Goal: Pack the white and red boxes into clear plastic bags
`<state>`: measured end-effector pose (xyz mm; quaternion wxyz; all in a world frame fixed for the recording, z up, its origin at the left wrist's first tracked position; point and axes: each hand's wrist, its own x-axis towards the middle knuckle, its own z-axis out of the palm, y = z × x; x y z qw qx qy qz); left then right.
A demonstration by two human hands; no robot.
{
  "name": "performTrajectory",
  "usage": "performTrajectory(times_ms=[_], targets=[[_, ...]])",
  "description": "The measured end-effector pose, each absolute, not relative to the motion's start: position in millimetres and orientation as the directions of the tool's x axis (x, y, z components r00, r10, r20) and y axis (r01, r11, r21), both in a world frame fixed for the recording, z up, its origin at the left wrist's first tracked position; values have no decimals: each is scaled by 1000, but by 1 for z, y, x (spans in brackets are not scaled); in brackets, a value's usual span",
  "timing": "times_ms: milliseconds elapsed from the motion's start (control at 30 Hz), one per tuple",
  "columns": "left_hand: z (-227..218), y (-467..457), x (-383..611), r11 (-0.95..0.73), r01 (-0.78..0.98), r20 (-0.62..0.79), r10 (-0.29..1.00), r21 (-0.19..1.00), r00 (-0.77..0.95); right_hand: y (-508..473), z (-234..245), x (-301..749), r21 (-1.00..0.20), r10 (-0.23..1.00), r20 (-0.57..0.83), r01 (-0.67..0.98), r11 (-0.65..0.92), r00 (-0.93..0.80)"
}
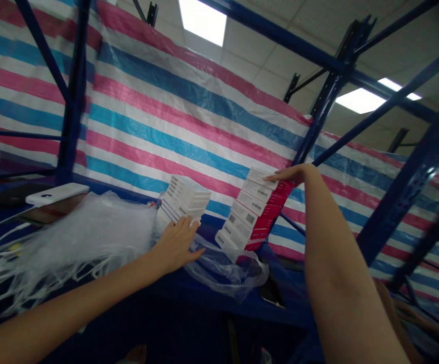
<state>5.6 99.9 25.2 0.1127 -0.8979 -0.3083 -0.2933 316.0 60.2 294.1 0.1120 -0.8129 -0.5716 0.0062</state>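
My left hand [177, 241] rests with fingers spread against the lower front of a stack of small white boxes [189, 193] with printed labels. Its thumb points right, apart from the fingers. At the top of a taller, leaning stack of red-and-white boxes [242, 220], my right hand [290, 175] grips the uppermost red-and-white box [261, 178]; one digit lies over its top edge and the other fingers are mostly hidden behind it. Barcodes show on the boxes' white sides. A clear plastic bag [227, 275] lies in front of both stacks.
Left of the white boxes lies a pile of translucent drawstring bags [109, 222]. Beyond it are a white power bank [57, 193] with cables and a dark phone [54, 210]. Another phone [271, 290] lies near the shelf's front edge. Blue rack posts [71, 101] and striped sheeting [189, 121] stand behind.
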Motion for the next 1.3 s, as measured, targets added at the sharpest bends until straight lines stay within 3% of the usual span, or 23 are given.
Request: performTrajectory(times_ms=[67, 100, 233, 400, 500, 600, 767, 867, 1000, 1133, 1300], targets=[[14, 107, 4, -744, 667, 548, 551, -19, 630, 57, 293, 317, -188, 936, -43, 917, -351, 349], [10, 110, 4, -735, 677, 516, 570, -26, 639, 54, 292, 317, -202, 938, -48, 916, -346, 344], [4, 121, 5, -768, 638, 408, 566, -55, 717, 35, 290, 314, -284, 927, 143, 912, -298, 347], [10, 127, 9, -796, 604, 415, 559, 28, 718, -11, 277, 295, -371, 933, 327, 928, -22, 153], [15, 127, 7, -803, 574, 419, 582, 162, 697, -38, 257, 271, -419, 958, 285, 902, 101, 25], [17, 132, 6, -791, 498, 360, 607, 355, 708, -54, 220, 243, -572, 985, 139, 803, 163, -101], [4, 144, 12, -703, 285, 347, 610, 651, 712, -44, 127, 214, -784, 952, -92, 611, 112, -293], [-6, 146, 17, -645, 185, 403, 649, 742, 645, -27, 78, 216, -842, 931, -100, 528, 108, -351], [-10, 143, 20, -629, 60, 454, 620, 775, 640, -16, 48, 230, -863, 961, -90, 502, 56, -261], [-8, 145, 18, -458, -71, 354, 571, 886, 741, -22, 49, 240, -887, 987, -43, 461, 34, -157], [-10, 148, 16, -431, -43, 285, 515, 901, 808, -25, 54, 249, -884, 999, 14, 467, 27, -31]])
